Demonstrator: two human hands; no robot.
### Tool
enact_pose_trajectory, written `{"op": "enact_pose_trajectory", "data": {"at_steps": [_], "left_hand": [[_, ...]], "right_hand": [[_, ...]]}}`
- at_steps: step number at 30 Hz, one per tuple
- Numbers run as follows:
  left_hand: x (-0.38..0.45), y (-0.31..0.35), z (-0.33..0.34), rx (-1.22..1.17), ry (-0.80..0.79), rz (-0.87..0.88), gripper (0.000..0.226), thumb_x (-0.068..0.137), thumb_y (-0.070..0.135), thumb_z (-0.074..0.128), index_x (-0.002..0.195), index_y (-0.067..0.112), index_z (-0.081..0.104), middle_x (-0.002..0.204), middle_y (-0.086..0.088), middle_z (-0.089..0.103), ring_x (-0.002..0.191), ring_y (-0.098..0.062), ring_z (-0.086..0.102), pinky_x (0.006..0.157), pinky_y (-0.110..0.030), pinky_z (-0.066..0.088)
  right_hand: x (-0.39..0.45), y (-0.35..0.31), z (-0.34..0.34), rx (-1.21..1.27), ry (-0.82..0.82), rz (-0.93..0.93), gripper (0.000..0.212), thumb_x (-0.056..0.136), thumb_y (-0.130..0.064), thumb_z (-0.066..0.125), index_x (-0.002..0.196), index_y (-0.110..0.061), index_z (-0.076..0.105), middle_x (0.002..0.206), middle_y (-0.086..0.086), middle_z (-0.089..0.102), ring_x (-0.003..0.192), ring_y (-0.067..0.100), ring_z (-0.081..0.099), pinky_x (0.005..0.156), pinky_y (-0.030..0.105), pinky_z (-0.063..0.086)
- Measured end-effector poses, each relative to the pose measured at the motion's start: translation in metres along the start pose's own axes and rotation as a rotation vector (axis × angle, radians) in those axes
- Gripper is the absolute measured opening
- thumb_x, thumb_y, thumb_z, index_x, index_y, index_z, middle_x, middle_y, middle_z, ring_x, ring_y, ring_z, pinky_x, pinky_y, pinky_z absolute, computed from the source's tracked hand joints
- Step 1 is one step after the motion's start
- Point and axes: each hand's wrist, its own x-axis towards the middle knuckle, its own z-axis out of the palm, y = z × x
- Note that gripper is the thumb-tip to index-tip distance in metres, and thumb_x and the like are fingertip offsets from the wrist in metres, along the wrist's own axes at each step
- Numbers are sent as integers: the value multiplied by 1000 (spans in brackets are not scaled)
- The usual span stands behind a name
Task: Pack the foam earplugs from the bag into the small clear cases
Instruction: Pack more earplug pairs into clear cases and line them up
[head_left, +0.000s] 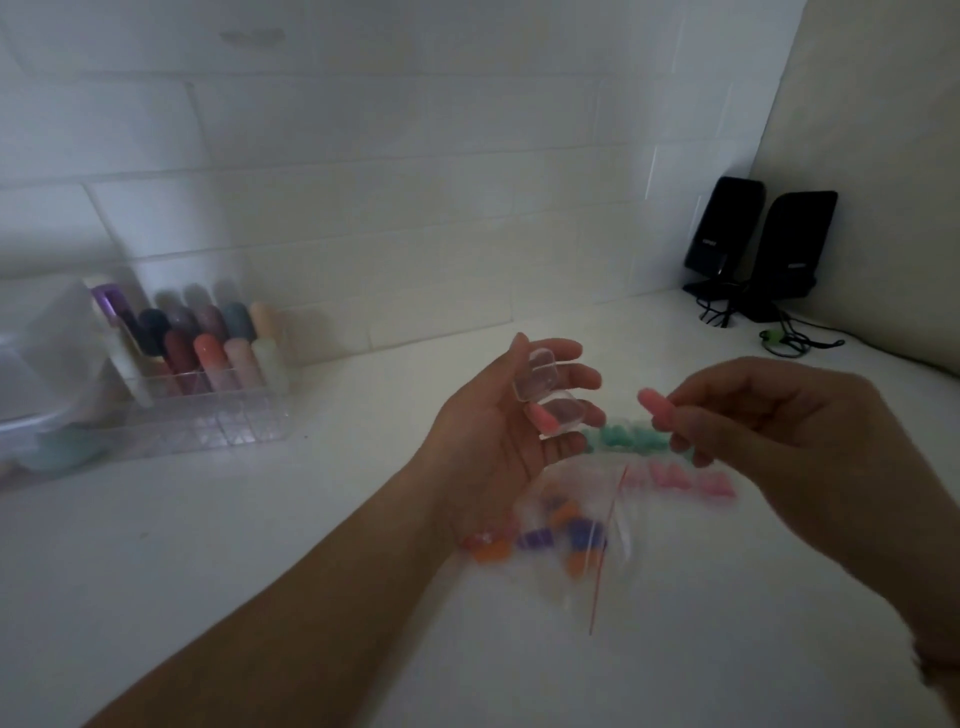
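Here, head view: the only view, looking down at both hands over a white counter (322, 519).
Left hand (498, 431): it is cradling a small clear case (545, 397), hinged open, across the palm, with the fingers curling loosely round it as the grip.
Case contents: one pink earplug (540, 418) is already lying in the lower half.
Right hand (779, 421): its fingertips are pinching a second pink earplug (655, 408), which is pointing toward the open case and sitting just beside it, not yet inside.
Bag (576, 540): the clear zip bag is lying on the counter below the hands, holding orange and purple earplugs; the blur is hiding how many.
Loose earplugs: a row of green earplugs (623, 439) and a row of pink ones (680, 480) are lying on the counter between the hands.
Progress: judging by this, the task is early; one case is half filled, and most earplugs are waiting in the bag or on the counter.
Left to do: seating this plug, closing the case, then filling more cases.
Background: a clear organiser (208, 384) of coloured tubes is standing far left; two black speakers (758, 244) are standing in the far right corner.
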Motion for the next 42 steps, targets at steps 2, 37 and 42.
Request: {"op": "enact_pose_trajectory", "data": {"at_steps": [2, 37, 42], "left_hand": [[-4, -2, 5, 54, -73, -17, 43, 92, 41, 43, 110, 6, 59, 99, -12, 65, 80, -26, 61, 67, -34, 48], [-18, -12, 14, 662, -227, 219, 71, 89, 6, 66, 144, 36, 34, 147, 3, 46, 115, -18, 64, 91, -38, 55], [-14, -21, 17, 1246, 11, 628, 38, 75, 21, 80, 111, 18, 67, 107, 10, 64, 94, -9, 65, 81, -29, 56]], "right_hand": [[-2, -2, 10, 49, 111, -13, 14, 71, -38, 72, 77, -26, 70, 74, -7, 72, 60, 8, 66, 56, 13, 53], [0, 6, 26, -117, 57, 208, 36, 59, -66, 62, 72, -33, 71, 75, -17, 66, 70, 1, 60, 58, 10, 43], [2, 10, 14, 35, 52, 389, 15, 71, -38, 78, 71, -23, 74, 68, 9, 71, 54, 15, 55, 49, 22, 42]]}}
